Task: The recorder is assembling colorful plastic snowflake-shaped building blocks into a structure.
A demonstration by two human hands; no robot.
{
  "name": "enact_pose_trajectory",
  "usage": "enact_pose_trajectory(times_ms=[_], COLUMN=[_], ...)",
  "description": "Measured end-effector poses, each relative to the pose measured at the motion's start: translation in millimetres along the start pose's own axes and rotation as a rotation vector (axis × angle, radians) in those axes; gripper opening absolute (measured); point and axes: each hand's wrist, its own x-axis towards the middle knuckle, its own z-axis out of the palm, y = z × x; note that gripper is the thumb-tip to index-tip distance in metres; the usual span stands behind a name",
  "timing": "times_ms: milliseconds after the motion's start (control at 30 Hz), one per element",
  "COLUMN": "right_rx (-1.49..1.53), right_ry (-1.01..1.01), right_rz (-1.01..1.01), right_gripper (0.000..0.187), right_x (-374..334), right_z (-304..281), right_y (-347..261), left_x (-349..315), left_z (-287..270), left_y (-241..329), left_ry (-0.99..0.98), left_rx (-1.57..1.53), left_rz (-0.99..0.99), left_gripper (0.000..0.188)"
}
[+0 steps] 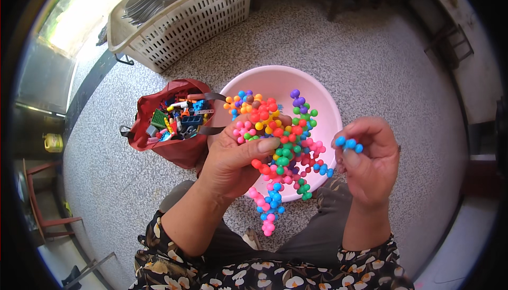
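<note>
My left hand grips a large cluster of joined plastic bead pieces, in red, green, pink, blue, orange, yellow and purple. The cluster spreads out over a pink basin, and one pink and blue strand dangles past the basin's near rim. Off to the right of the cluster, my right hand pinches a small blue bead piece between thumb and fingers. That piece is apart from the cluster. The left palm and most of its fingers are hidden behind the beads.
Left of the basin stands a red fabric bag full of mixed toy bricks. Farther back is a white slatted plastic crate holding dark items. A wooden chair is at the far left. The floor is speckled grey.
</note>
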Motion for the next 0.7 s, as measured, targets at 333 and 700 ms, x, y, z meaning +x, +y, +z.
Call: enact_pose_trajectory(times_ms=[333, 700], right_rx=[0.399, -0.077], right_ry=[0.33, 0.081], right_rz=[0.118, -0.091], right_gripper=[0.015, 0.016], right_x=[25.9, 29.0], right_z=[-10.9, 11.6], right_y=[6.0, -14.3], left_x=[2.3, 24.5], left_z=[-0.4, -0.2], left_y=[-3.5, 8.4], left_ry=[-0.012, -0.142], left_rx=[-0.06, -0.026], left_rz=[-0.057, 0.094], left_gripper=[0.05, 0.055])
